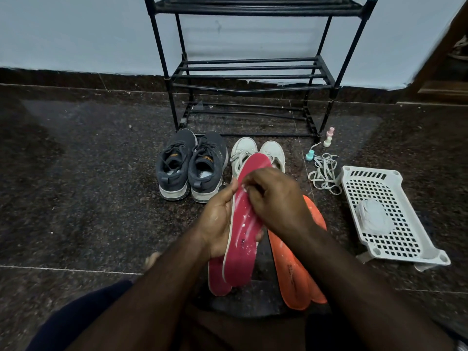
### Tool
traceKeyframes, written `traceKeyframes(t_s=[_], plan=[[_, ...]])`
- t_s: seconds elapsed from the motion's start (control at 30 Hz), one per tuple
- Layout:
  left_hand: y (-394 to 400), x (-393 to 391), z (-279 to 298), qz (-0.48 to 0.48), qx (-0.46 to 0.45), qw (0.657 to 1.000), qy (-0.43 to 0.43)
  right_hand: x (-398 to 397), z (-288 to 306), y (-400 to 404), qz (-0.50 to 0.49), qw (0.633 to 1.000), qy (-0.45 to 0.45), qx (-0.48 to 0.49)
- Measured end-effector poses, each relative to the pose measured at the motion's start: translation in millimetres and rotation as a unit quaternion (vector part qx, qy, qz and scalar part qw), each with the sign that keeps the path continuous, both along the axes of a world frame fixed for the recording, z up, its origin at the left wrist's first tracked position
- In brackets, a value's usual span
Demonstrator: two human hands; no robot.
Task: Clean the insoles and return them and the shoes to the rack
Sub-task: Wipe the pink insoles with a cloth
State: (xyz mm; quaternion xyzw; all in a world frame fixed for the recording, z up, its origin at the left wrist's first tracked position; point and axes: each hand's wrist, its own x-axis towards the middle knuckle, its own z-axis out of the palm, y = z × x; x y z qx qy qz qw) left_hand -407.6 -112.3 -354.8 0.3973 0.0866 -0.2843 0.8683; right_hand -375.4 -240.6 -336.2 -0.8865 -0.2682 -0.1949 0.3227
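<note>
Insole (243,224), red, held above the floor (88,173) before the rack (250,77): left hand (217,221) grips its edge, right hand (276,198) pinches its surface; open floor lies left; orange insole (291,272) print unreadable.

White perforated plastic basket (395,252) on dark speckled stone floor (83,173), a pale wad (374,217) inside. Loose white laces (324,173) just beside it. Three small pastel bottles (328,141) near the laces.
</note>
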Motion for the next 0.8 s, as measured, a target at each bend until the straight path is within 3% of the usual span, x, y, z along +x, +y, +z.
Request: traceKeyframes(t_s=[0.2, 0.43, 0.67, 0.8], plan=[[-0.7, -5.1, 1.2, -0.042, 0.022, 0.999, -0.012, 18.9, 7.9, -21.3, -0.116, 0.991, 0.027, 0.055], [2.8, 0.7, 3.0, 0.001, 0.006, 1.000, -0.004, -8.8, -2.8, 1.7, -0.003, 0.998, 0.050, 0.044], [2.9, -3.5, 5.9, -0.018, 0.030, 0.999, -0.013, 13.4, 10.4, -17.0, -0.112, 0.991, 0.019, 0.069], [0.9, -2.9, 3.0, -0.021, 0.021, 1.000, -0.003, 6.0, 6.6, -11.7, -0.085, 0.994, 0.038, 0.064]])
